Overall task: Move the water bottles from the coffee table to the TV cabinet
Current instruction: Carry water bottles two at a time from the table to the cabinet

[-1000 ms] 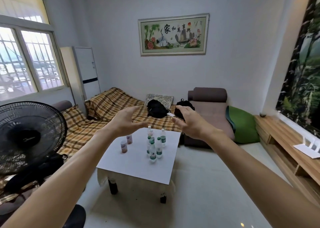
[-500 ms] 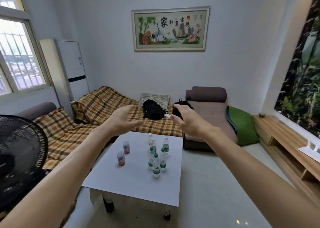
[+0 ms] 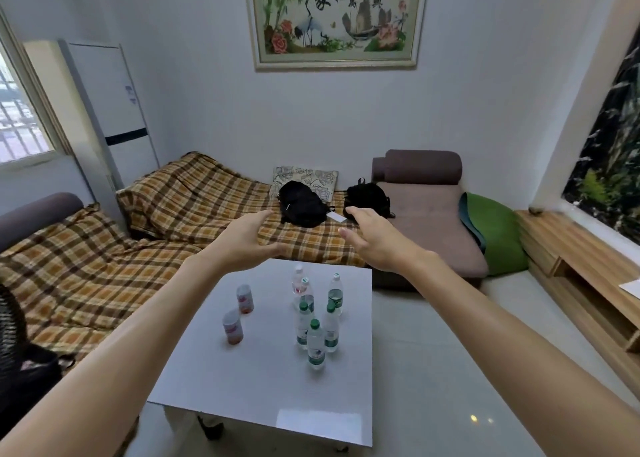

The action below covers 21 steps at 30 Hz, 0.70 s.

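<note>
Hands, left (image 3: 247, 240) and right (image 3: 372, 240), empty, fingers spread, above perhaps six water bottles (image 3: 316, 319) on coffee table (image 3: 242, 387).

- Left hand (image 3: 247, 240) and right hand (image 3: 372, 240) stretched forward, fingers spread, palms facing each other, empty, above the table's far edge.
- White table (image 3: 242, 387) holds a cluster of upright bottles (image 3: 316, 344), green caps.
- Two cans (image 3: 239, 312) stand left of the bottles, apart from them.
- Wooden cabinet (image 3: 585, 266) at right, well apart from the table.
</note>
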Each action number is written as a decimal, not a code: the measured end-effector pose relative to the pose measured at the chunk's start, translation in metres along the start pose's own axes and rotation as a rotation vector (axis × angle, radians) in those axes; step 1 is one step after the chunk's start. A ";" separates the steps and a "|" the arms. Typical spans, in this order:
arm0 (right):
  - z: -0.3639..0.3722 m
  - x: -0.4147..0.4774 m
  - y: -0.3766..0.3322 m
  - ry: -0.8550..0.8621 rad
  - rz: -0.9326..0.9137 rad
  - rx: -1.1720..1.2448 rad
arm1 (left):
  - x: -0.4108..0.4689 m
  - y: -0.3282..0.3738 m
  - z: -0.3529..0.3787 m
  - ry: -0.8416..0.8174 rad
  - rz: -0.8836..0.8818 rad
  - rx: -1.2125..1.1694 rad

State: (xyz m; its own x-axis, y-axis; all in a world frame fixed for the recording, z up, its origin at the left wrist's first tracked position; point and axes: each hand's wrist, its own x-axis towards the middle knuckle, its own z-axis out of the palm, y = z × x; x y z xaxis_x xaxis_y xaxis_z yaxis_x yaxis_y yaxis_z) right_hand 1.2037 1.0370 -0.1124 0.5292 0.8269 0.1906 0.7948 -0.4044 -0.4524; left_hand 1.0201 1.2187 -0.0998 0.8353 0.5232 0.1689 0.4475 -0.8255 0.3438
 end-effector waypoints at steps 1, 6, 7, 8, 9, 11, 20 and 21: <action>0.002 0.014 0.007 0.004 0.002 0.008 | 0.014 -0.003 0.005 -0.002 0.000 0.003; 0.007 0.080 0.041 0.000 0.031 0.050 | 0.087 -0.010 0.033 -0.066 0.010 -0.009; 0.008 0.094 0.048 -0.002 0.035 0.053 | 0.102 -0.011 0.038 -0.075 0.012 -0.009; 0.009 0.106 0.056 -0.003 0.042 0.058 | 0.115 -0.012 0.043 -0.081 0.011 -0.010; 0.010 0.118 0.063 -0.004 0.050 0.062 | 0.126 -0.014 0.048 -0.086 0.006 -0.014; 0.015 0.137 0.078 -0.019 0.067 0.074 | 0.147 -0.019 0.058 -0.096 -0.001 -0.027; 0.069 0.191 0.126 -0.158 0.138 0.048 | 0.199 -0.053 0.118 -0.202 -0.080 -0.101; 0.077 0.194 0.130 -0.177 0.141 0.045 | 0.203 -0.057 0.127 -0.224 -0.083 -0.106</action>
State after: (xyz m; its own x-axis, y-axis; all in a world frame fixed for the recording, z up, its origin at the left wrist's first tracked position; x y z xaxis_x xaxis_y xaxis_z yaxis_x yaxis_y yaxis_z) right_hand 1.3872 1.1750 -0.2014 0.5705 0.8207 -0.0314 0.7007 -0.5064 -0.5025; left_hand 1.2043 1.3455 -0.2023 0.8522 0.5187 -0.0687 0.4915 -0.7485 0.4452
